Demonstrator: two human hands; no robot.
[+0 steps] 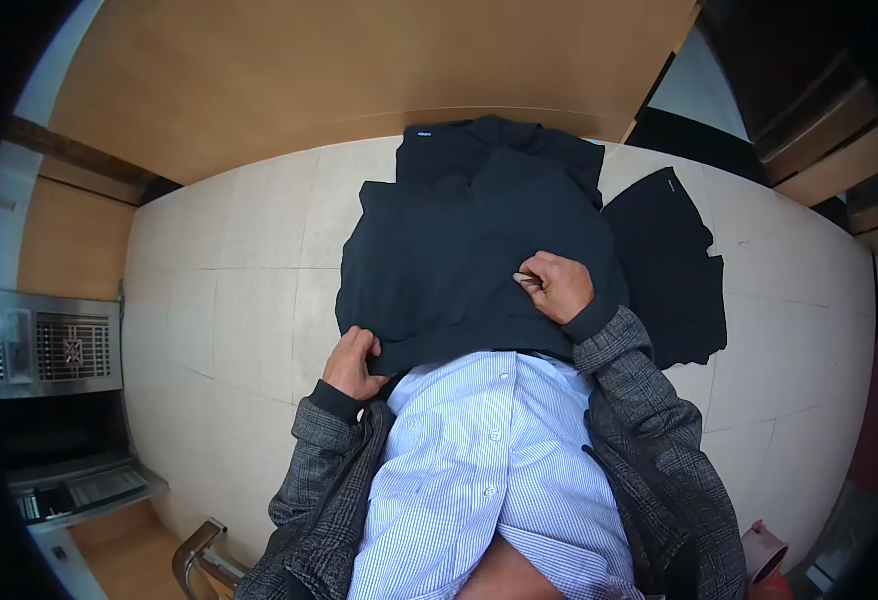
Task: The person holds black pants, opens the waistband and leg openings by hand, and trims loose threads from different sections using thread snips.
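A large black garment (pixel 479 250) is spread in front of me, its near hem lying against the striped shirt I wear. My left hand (pixel 352 364) pinches the garment's near left corner between thumb and fingers. Over the right part of the cloth, my right hand (pixel 561 287) is closed. A small, pale, narrow object (pixel 527 277) sticks out between its thumb and forefinger, too small to name. Behind, another black cloth piece (pixel 424 150) with a small white label lies partly covered. At the right is a further black piece (pixel 669 270), also with a small white mark.
Pale tiles (pixel 229 300) make up the surface under the cloth. A wooden panel (pixel 359 70) stands at the far side. Metal grilles (pixel 74 345) are at the left. Near my left elbow is a curved chair arm (pixel 194 555), and a pink-red object (pixel 762 550) is at lower right.
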